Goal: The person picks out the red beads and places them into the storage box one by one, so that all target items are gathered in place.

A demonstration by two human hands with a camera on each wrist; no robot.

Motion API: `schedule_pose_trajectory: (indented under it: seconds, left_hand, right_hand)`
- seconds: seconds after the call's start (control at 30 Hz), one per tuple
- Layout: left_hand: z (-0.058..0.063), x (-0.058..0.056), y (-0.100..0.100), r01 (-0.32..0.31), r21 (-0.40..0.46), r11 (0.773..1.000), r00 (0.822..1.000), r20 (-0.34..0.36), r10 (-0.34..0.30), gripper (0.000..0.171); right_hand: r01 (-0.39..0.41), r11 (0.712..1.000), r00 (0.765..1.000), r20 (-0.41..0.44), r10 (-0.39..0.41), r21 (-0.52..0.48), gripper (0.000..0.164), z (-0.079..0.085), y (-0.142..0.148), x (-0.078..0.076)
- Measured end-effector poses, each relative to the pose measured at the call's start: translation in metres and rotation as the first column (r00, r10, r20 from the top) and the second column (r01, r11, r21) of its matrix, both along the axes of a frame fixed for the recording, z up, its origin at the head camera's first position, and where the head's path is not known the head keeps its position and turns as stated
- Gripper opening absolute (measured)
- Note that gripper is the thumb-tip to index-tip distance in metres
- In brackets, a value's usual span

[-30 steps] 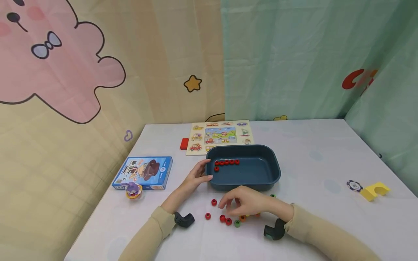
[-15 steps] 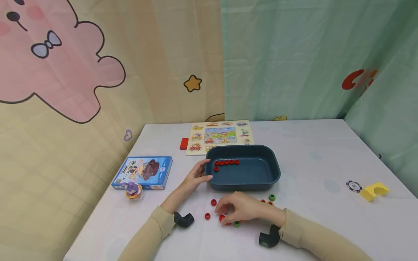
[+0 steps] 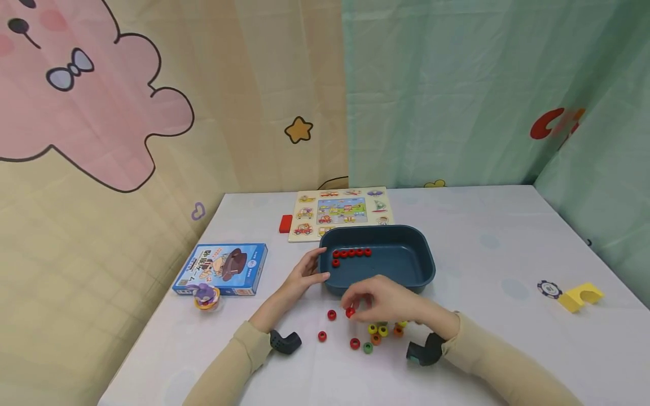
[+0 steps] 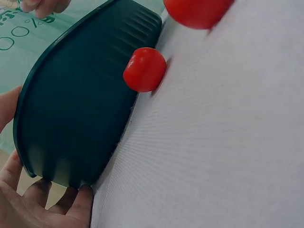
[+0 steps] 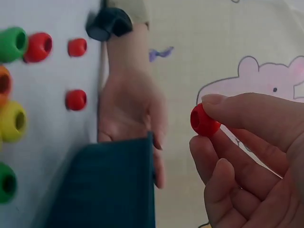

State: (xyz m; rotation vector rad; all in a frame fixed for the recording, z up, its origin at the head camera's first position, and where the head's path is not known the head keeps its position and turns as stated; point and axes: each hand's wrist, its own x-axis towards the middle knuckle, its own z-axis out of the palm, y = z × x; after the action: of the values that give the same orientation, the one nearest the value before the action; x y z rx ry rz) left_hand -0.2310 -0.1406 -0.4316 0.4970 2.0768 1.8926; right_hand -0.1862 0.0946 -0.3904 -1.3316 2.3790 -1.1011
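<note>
My left hand holds the left end of a dark blue plastic tray, its fingers against the outer wall and the thumb near the rim. Inside the tray, several red beads form a row along the back left, with another just in front. My right hand pinches a red bead between thumb and fingers, raised above the table just before the tray's front wall. Loose red beads lie to its left. Beneath it are yellow beads, orange beads and a green bead, partly hidden.
Behind the tray lies a picture puzzle board beside a red block. At left are a blue box and a small purple toy. A poker chip and yellow arch block lie far right.
My right hand has reached down to the red beads, taken one between thumb and fingers, and lifted it toward the tray. My left hand stays at the tray's left end.
</note>
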Motion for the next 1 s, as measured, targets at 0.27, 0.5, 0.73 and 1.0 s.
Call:
schedule_pose_trajectory:
  seconds: [0.27,0.5,0.73,1.0]
  left_hand:
    - [0.003,0.001,0.0,0.0,-0.025,1.0,1.0,0.012,0.001,0.057]
    - [0.007,0.003,0.001,0.013,-0.033,0.999,1.0,0.012,-0.012,0.058]
    - [0.006,0.003,0.001,0.014,-0.036,0.999,1.0,0.001,-0.014,0.059]
    - [0.004,0.002,0.0,0.008,-0.019,1.0,1.0,0.001,-0.008,0.061]
  right_hand:
    - [0.075,0.996,0.997,-0.032,-0.076,-0.043,0.023,0.045,0.012,-0.058]
    - [0.104,0.994,0.989,0.099,-0.107,0.038,0.028,0.03,0.001,-0.11]
    - [0.125,0.982,0.975,0.164,-0.148,0.142,0.023,0.009,-0.011,-0.135]
    - [0.082,0.967,0.98,0.156,-0.122,0.243,0.02,-0.012,-0.019,-0.145]
